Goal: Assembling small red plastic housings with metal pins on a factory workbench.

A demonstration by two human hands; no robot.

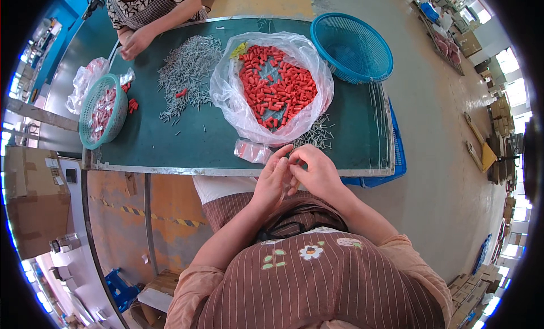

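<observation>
My left hand [273, 180] and my right hand [318, 171] meet over the near table edge, fingertips pinched close together. Whatever lies between them is too small or hidden to make out. Just left of my fingers lies a small clear plastic packet [253, 151] with reddish contents. Beyond my hands, a big clear plastic bag [226, 94] stands with its mouth spread wide, full of short red plastic sleeves [292, 90]. A small heap of grey metal screws or pins [318, 135] lies beside the bag, right behind my right hand.
A larger heap of the metal pieces [190, 71] covers the green table [198, 142] further left. A blue basket [351, 48] stands at the back right corner; a green basket [103, 111] with packets is at the left edge. Across the table a co-worker's hands [135, 44] are busy.
</observation>
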